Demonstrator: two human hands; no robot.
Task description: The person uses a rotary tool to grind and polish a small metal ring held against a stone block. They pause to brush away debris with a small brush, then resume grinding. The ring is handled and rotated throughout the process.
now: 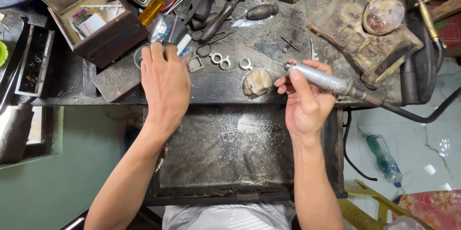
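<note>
Rings: I see three silver rings [224,61] lying loose on the bench, untouched; right hand [307,100] grips grey rotary handpiece [319,78]; left hand [165,78] flat, fingers reaching, holding nothing.

Two bare forearms, no sleeves in sight, no gloves. Left hand [164,83] bare too: no rings, no watch, no wristband. Right hand [303,98] same deal, nothing worn on wrist or fingers. Nails short. Light grey-white garment [229,216] at bottom edge, bit wrinkled, plain, no print visible.
</note>
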